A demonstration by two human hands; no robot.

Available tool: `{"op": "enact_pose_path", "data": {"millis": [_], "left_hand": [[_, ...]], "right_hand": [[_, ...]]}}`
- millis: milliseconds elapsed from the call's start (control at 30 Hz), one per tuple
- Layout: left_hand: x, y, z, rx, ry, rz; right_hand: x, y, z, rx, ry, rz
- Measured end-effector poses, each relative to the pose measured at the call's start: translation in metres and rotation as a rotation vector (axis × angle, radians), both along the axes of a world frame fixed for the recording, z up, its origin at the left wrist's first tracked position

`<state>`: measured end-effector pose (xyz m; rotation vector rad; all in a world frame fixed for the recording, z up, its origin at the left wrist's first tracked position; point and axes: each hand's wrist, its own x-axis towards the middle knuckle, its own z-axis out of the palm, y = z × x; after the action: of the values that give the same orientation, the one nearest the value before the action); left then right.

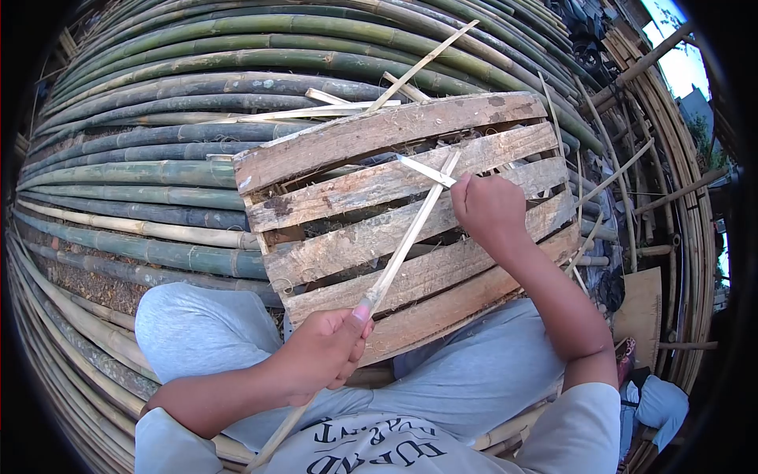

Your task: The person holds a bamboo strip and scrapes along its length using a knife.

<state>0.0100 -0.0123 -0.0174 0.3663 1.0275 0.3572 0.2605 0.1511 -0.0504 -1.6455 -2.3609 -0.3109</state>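
Note:
My left hand [328,351] is closed around a long, pale bamboo strip [407,241], thumb lying along it. The strip slants from near my lap up over a slatted wooden crate [347,249]. My right hand [491,209] is a fist around a knife, its handle hidden in the fingers. The knife's blade [426,170] points up and left and crosses the strip near its far end. Thin shavings lie on the crate's slats.
Rows of green bamboo poles [197,172] surround the crate. Loose split pieces, including a long strip [426,65], lean over its far edge. At right stand a wooden board [638,312] and a bundle of light-blue cloth [662,407]. My crossed legs [209,320] flank the crate.

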Motion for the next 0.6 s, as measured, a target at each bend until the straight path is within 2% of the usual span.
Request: {"op": "enact_pose_path", "data": {"millis": [100, 133, 200, 267, 367, 400, 467, 533, 600], "left_hand": [[-0.002, 0.000, -0.003, 0.005, 0.011, -0.014], [-0.001, 0.000, -0.002, 0.011, 0.026, -0.019], [-0.001, -0.002, -0.002, 0.000, 0.039, -0.037], [-0.003, 0.001, -0.002, 0.018, 0.025, -0.024], [-0.005, -0.001, -0.001, -0.020, 0.001, -0.019], [-0.006, 0.000, -0.001, -0.015, 0.004, -0.017], [-0.008, -0.002, -0.002, -0.034, -0.035, -0.014], [-0.011, -0.002, -0.004, -0.034, -0.029, -0.030], [-0.010, 0.002, -0.003, -0.012, -0.026, -0.031]], "right_hand": [[-0.028, -0.042, 0.015, -0.134, -0.029, 0.399], [-0.024, -0.031, 0.012, -0.131, -0.025, 0.397], [-0.002, 0.005, -0.001, 0.017, -0.001, 0.017], [0.002, 0.005, -0.003, 0.030, 0.004, 0.050], [-0.025, -0.037, 0.018, -0.169, -0.006, 0.354], [-0.023, -0.029, 0.015, -0.163, -0.003, 0.356], [-0.004, -0.003, 0.001, -0.011, 0.007, -0.043], [0.000, -0.002, -0.001, 0.006, 0.056, 0.036], [-0.027, -0.040, 0.012, -0.150, -0.008, 0.111]]}}
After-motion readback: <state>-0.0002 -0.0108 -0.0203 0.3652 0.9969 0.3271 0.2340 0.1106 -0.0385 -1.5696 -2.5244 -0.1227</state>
